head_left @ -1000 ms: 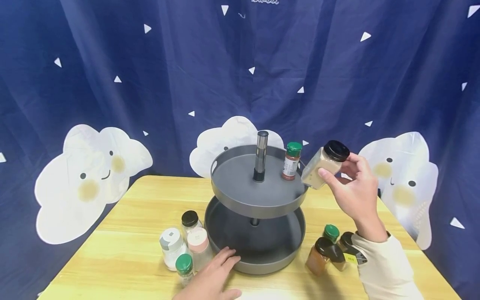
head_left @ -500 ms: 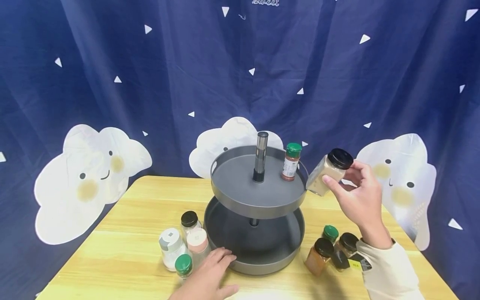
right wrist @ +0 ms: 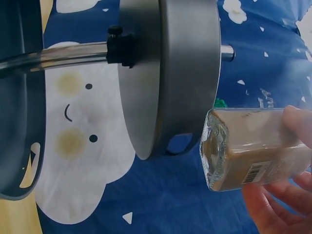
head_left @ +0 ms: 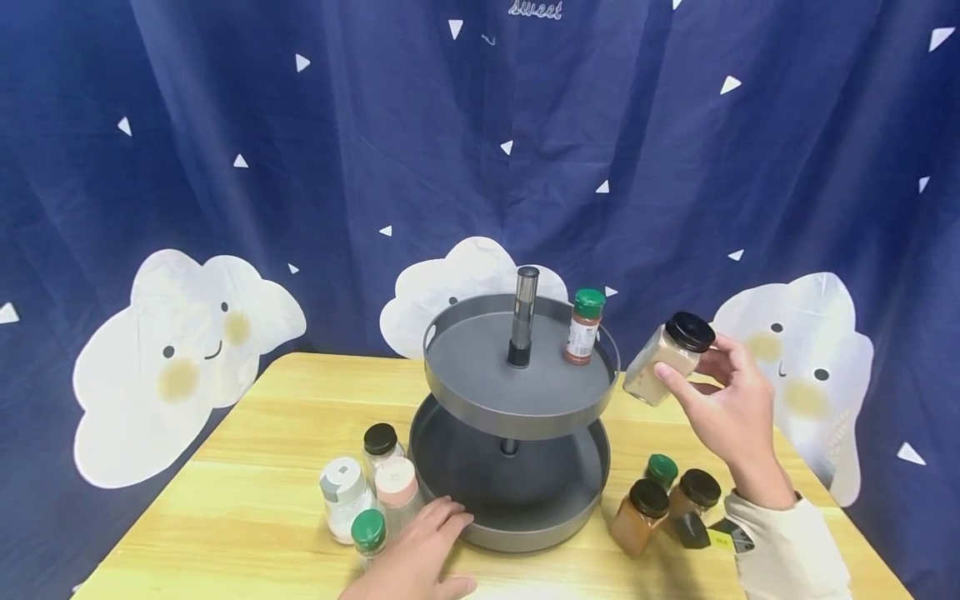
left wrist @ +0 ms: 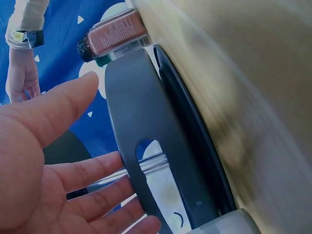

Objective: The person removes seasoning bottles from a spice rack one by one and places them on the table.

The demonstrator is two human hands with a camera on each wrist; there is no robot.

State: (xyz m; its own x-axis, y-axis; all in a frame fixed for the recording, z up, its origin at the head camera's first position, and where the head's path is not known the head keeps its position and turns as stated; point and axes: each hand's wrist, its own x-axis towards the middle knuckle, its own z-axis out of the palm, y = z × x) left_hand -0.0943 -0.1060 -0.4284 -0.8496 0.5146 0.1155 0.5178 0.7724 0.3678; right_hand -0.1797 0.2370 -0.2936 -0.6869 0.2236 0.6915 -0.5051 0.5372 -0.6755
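My right hand [head_left: 731, 404] grips a square glass spice jar [head_left: 663, 360] of beige powder with a black lid, tilted in the air just right of the upper tray [head_left: 487, 367]. In the right wrist view the jar's glass base [right wrist: 214, 148] points toward the grey tray. A red-brown spice bottle [head_left: 581, 337] with a green cap stands on that tray, right of the metal post [head_left: 524, 312]. My left hand [head_left: 416, 550] has its fingers extended at the front left rim of the lower tray [head_left: 525, 540]; the left wrist view shows fingertips at the rim.
Left of the two-tier stand are a white-lidded jar [head_left: 347, 500], a pink-lidded jar [head_left: 397, 487], a black-lidded jar [head_left: 382, 442] and a green-capped bottle [head_left: 368, 532]. At right are an orange-brown jar [head_left: 636, 521], another black-lidded jar [head_left: 697, 490] and a green-capped bottle [head_left: 661, 469].
My right hand has moved right and down with the spice jar, away from the upper tray's rim. The left hand stays nearly in place at the lower tray.
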